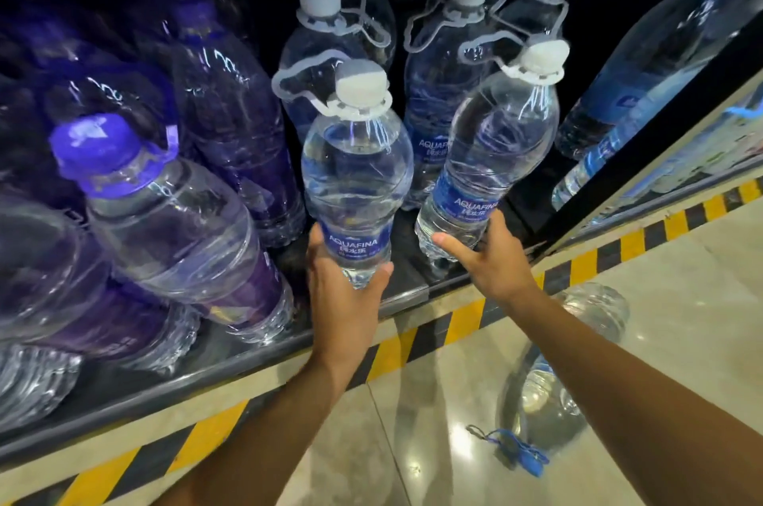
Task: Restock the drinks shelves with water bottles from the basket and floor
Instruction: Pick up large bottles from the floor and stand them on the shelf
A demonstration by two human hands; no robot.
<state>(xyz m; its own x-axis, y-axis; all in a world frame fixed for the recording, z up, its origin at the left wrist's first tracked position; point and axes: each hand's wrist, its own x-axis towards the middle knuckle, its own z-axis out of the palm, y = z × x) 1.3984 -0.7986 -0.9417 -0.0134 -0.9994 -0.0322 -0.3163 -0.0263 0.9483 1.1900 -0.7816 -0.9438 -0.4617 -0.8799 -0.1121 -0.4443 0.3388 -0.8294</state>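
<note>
A: Head view: left hand (pixel 342 290) grips one water bottle (pixel 357 183), right hand (pixel 491 257) another (pixel 491 150), both at the shelf edge (pixel 264 344).
B: Low grips; tilting, they could topple bottles behind that edge.

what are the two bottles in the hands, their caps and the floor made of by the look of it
Left bottle and right bottle: clear thin plastic, glossy, see-through with ribbed walls. Left cap and right cap: matte white plastic, likely, with moulded carry loops. Floor: polished pale tile or stone, it seems; it mirrors lights and shows a joint line.
</note>
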